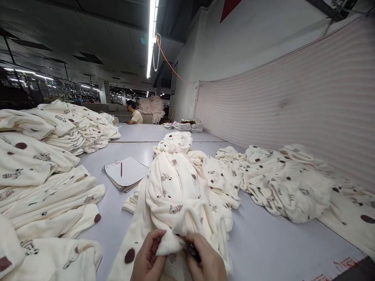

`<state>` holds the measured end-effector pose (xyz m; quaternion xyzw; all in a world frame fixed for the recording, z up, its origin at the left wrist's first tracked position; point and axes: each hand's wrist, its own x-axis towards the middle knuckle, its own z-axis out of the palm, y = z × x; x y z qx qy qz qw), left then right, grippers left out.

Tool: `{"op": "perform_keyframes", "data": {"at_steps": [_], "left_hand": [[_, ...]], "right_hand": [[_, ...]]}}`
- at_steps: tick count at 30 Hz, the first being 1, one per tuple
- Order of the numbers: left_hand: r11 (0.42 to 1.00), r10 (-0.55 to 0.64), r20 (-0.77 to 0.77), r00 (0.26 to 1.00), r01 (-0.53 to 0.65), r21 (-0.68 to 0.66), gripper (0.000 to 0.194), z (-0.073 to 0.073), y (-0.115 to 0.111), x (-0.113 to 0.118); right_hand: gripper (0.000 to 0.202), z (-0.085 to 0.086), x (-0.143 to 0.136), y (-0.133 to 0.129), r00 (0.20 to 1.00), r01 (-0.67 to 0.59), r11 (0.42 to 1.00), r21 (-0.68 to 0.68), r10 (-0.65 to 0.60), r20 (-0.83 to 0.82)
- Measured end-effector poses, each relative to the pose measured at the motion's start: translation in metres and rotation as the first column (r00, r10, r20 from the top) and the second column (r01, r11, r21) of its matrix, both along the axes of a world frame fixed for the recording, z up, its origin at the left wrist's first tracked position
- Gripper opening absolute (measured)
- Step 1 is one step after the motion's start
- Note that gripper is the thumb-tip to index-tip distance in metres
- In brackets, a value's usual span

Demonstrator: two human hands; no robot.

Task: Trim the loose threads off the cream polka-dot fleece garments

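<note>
left hand [149,255]: thumb and bent fingers pinching a raised corner flap [170,244] of a cream fleece garment [175,179]; pinch closed, fingertips partly turned from view

right hand [208,260]: fingers curled round a small dark tool [194,253], possibly thread snips, mostly hidden by the hand; its tip cannot be made out, nor whether the fingertips also grip cloth

garment: bunched on the pale tabletop [252,242], directly in front of the person, running away from the hands; printed with bears and brown dots; a pink strip shows along its right side

note on method (judgement): work seems to be at the edge of the flap; best to hold it taut between both hands, with the left pinch close to the spot but clear of the tool; lift the single layer off the folds beneath, so that nothing underneath gets nicked; if a blade is in use, small flat bites along the edge would be safer than a jab

beyond: a paper pad [125,173] with a red pencil [121,169] on it, just left of the garment; heaped printed fleece [38,156] along the left side, another heap [287,191] on the right by a striped cloth curtain [278,101]

far end: folded stacks [183,126]; a co-worker [136,116] beyond the table
</note>
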<state>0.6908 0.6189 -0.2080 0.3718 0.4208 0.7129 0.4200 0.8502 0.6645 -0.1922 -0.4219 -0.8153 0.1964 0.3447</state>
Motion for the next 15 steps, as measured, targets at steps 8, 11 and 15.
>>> {"op": "perform_keyframes", "data": {"at_steps": [8,11,15], "left_hand": [[0.999,-0.052,0.002,0.999,0.052,-0.017,0.037,0.009,-0.002,0.002],[0.999,-0.049,-0.004,0.999,0.049,-0.018,0.037,0.011,-0.002,0.002],[0.998,-0.063,-0.021,0.998,0.063,-0.015,0.035,0.011,-0.003,0.002]], "right_hand": [[0.022,0.05,0.006,0.0,0.972,-0.133,0.991,-0.013,0.133,0.192],[0.021,0.051,0.006,-0.004,0.959,-0.103,0.993,0.059,0.083,0.272],[0.022,0.045,0.007,-0.004,0.977,-0.043,0.997,0.059,0.03,0.209]]}}
